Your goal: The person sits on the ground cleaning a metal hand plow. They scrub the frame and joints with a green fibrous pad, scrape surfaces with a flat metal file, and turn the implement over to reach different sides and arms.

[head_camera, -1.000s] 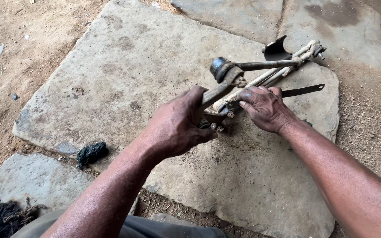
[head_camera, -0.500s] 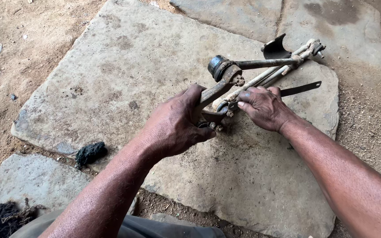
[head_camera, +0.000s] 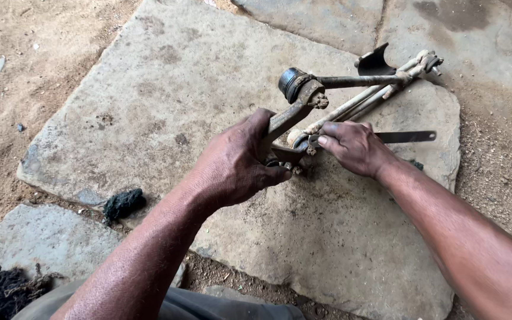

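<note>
Rust-brown metal linkage assembly (head_camera: 327, 106) lies on grey stone slab (head_camera: 167, 101); your left hand (head_camera: 235, 163) grips its bracket, your right hand (head_camera: 354, 145) pinches its joint.

Gripped in both fists, the rusty, matt brown metal linkage (head_camera: 303, 115) looks pitted — beneath it, rough grey stone slab (head_camera: 167, 89), dusty.

Daylight even, diffuse, moderately bright; no direct sun patches on stone slab (head_camera: 167, 106). Shadows soft and short, pooled under left hand (head_camera: 232, 166) and right hand (head_camera: 357, 147) where they met slab. No glare; faint dull sheen on knuckles. Slab centre sharp. Forearms below slab slightly soft. Mild wide-angle stretch toward corners beyond slab.
</note>
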Demonstrator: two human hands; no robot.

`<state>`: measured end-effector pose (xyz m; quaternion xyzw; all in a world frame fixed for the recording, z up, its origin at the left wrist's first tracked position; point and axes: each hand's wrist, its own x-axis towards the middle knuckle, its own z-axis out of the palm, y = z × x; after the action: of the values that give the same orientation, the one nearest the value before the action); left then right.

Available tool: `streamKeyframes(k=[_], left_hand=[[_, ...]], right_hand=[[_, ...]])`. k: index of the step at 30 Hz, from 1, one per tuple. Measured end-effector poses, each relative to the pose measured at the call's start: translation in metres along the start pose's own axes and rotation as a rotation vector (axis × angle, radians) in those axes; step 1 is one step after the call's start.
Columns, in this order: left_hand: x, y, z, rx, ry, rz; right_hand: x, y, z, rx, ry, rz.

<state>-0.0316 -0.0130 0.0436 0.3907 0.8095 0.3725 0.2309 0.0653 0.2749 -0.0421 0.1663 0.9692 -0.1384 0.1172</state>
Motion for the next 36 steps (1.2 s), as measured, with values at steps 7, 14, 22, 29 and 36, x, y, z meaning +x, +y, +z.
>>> streamKeyframes(k=[7, 14, 22, 29, 36], left_hand=[[-0.007, 0.007, 0.0, -0.013, -0.024, -0.033], [0.001, 0.002, -0.004, -0.107, -0.018, -0.06], [0.008, -0.003, -0.005, -0.038, -0.002, -0.184], [-0.002, 0.002, 0.0, -0.022, -0.022, -0.105], [-0.003, 0.001, 0.006, 0.019, 0.02, -0.017]], right_hand=[[0.017, 0.013, 0.021, 0.279, -0.016, 0.037], [0.037, 0.015, 0.016, 0.488, -0.21, 0.29], [0.026, -0.006, 0.009, 0.583, -0.262, 0.489], [-0.031, -0.016, 0.004, -0.123, 0.097, 0.019], [-0.056, -0.019, -0.009, -0.22, 0.133, -0.039]])
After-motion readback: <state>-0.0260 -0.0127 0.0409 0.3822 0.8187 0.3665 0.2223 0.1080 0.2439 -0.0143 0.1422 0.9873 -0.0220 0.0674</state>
